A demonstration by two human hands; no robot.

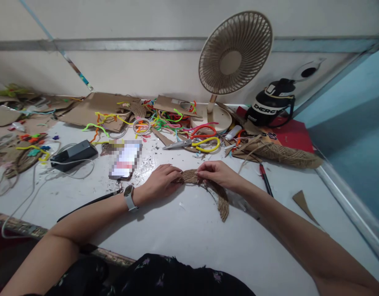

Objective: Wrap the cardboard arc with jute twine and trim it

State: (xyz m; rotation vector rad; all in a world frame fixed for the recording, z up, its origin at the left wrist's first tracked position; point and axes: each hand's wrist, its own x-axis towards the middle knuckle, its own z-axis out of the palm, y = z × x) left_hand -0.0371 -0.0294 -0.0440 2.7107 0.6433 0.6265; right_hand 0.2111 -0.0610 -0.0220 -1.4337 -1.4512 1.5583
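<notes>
A curved strip covered in rows of brown jute twine lies across the white table in front of me. My left hand, with a watch on its wrist, closes its fingers on the strip's left end. On the upper edge, my right hand pinches the strip between thumb and fingertips; whether loose twine is in that pinch is too small to tell. Past my right hand the strip bends down toward me, its far end resting on the table. Scissors with red and yellow handles lie beyond my hands.
Left of my hands are a phone with a strap, a dark power bank and white cables. Cardboard and colourful pipe cleaners clutter the back. A fan, a black jug, a twine roll and a pen are rightward.
</notes>
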